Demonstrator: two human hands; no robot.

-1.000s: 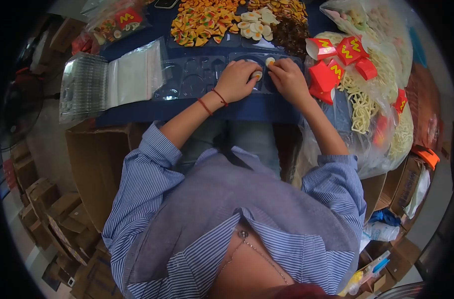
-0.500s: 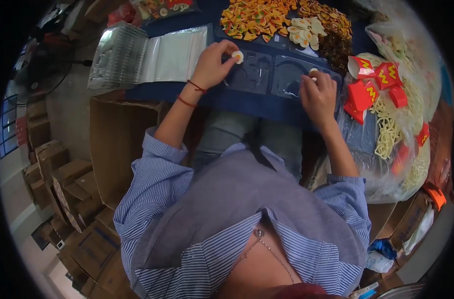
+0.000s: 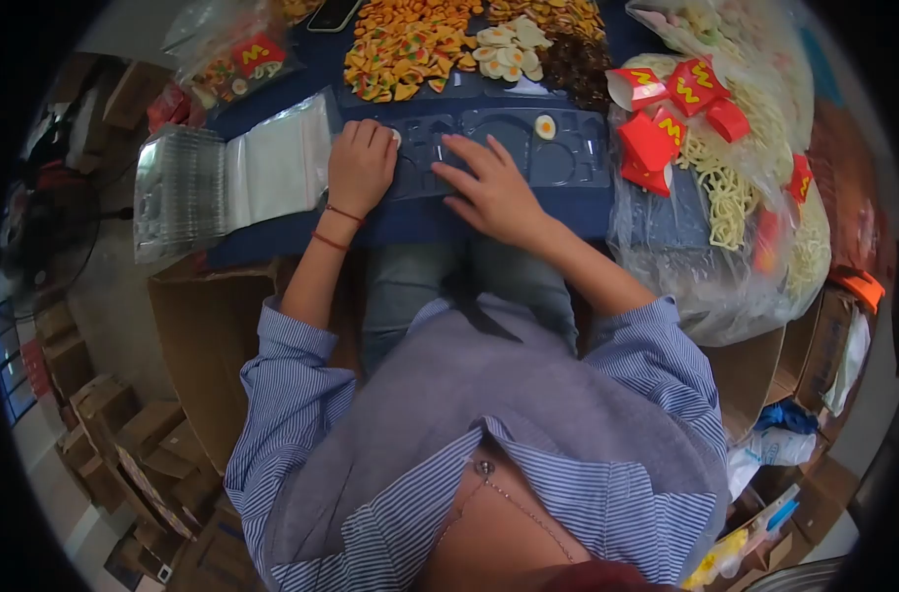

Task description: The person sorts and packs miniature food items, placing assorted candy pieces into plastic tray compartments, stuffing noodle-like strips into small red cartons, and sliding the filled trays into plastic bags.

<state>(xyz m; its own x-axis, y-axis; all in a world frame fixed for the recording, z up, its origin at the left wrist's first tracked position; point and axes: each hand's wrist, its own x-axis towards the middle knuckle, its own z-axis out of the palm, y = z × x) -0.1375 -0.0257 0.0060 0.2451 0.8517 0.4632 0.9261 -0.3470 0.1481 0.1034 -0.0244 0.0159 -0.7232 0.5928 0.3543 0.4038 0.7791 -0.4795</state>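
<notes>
My left hand (image 3: pixel 363 163) is at the left end of a clear plastic tray (image 3: pixel 428 180), fingers bent and held together. A white toy egg piece (image 3: pixel 397 138) shows at its fingertips, mostly covered by the hand. My right hand (image 3: pixel 494 192) is over the middle of the trays, fingers spread, with nothing in it. Another toy egg piece (image 3: pixel 545 126), white with a yellow yolk, lies in the upper part of the right-hand clear tray (image 3: pixel 580 163). Both trays are side by side on the dark blue table cover.
Piles of orange-yellow pieces (image 3: pixel 410 59), egg pieces (image 3: pixel 512 49) and dark brown pieces (image 3: pixel 578 69) lie behind the trays. Red fry boxes (image 3: pixel 652 148) and pale noodle-like strands (image 3: pixel 724 197) sit at right. Clear bags (image 3: pixel 277 178), stacked clear trays (image 3: pixel 178 187) and a phone (image 3: pixel 334 14) are also there.
My right hand has let go of an egg piece in the right tray, opened and moved left. My left hand has lowered its egg piece to the left tray. The view has shifted.
</notes>
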